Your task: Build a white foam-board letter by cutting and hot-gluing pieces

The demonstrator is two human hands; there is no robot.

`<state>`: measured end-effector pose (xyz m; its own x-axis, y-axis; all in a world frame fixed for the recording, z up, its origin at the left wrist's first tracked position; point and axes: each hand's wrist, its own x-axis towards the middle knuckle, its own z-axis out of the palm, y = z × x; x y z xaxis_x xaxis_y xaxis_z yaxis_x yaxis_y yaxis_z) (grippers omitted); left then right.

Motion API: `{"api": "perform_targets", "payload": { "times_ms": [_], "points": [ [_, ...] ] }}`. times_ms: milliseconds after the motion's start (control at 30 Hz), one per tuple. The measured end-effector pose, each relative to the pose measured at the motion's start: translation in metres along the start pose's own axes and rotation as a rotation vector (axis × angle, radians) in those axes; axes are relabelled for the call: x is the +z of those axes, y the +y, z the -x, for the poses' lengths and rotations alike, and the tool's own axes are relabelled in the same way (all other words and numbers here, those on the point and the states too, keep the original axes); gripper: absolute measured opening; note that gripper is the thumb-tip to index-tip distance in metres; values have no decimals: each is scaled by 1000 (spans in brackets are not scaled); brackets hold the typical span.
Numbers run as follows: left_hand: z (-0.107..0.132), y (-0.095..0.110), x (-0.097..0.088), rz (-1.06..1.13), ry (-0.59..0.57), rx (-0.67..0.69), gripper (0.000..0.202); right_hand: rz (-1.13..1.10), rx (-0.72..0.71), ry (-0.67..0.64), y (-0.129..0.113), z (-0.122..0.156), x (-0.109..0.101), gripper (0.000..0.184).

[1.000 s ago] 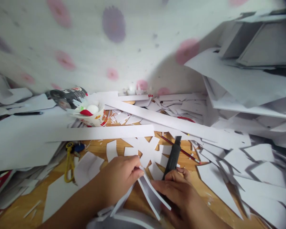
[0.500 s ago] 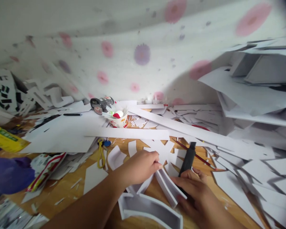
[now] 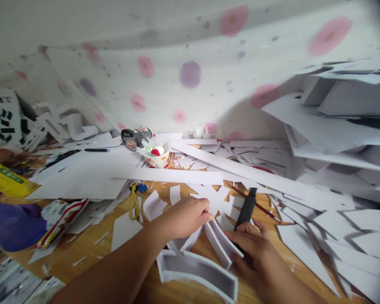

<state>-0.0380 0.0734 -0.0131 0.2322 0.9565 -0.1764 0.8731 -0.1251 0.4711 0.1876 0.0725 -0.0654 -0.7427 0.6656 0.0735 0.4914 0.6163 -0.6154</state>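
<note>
My left hand point(image 3: 188, 217) is closed, its thumb and forefinger pinching the far end of a narrow, curved white channel piece point(image 3: 220, 242) of stiff board. At the piece's near end, the fingers of my right hand point(image 3: 258, 249) are closed against its side wall. A black, flat-bodied tool point(image 3: 247, 207) runs out from under my right hand; its lower part is hidden, so I cannot tell whether the hand also grips it. In front lies a wider, curved white trough point(image 3: 196, 274), open at the top. Another white piece point(image 3: 191, 240) sits partly beneath my left hand.
White offcuts point(image 3: 332, 228) cover the right side. Long white strips point(image 3: 174, 176) lie behind my hands, near a paper cup point(image 3: 160, 160) and a dark can point(image 3: 134, 138). A red pencil-like stick point(image 3: 269, 213), yellow-handled scissors point(image 3: 134, 204) and a purple bag point(image 3: 12, 226) lie around.
The whole view has shifted slightly. Both hands keep the same hold on the narrow white piece, with hardly any movement.
</note>
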Motion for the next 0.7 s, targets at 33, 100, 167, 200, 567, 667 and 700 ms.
{"api": "perform_targets", "payload": {
  "times_ms": [33,100,167,200,567,667,700],
  "points": [
    [0,-1,0,1,0,2,22,-8,2,0,0,0,0,39],
    [-1,-2,1,1,0,6,23,-25,15,-5,-2,0,-1,34],
    [-2,-3,2,1,1,7,24,-45,27,-5,-6,0,-3,31],
    [-2,-4,2,0,1,8,24,-53,31,-1,-7,0,-5,32],
    [-4,-7,3,-9,7,27,25,-89,16,22,-10,2,-8,36],
    [-4,-8,4,3,10,25,25,-74,16,34,-11,2,-8,40],
    [-4,-8,5,5,11,26,25,-73,17,35,-11,2,-8,41]
  ]
}}
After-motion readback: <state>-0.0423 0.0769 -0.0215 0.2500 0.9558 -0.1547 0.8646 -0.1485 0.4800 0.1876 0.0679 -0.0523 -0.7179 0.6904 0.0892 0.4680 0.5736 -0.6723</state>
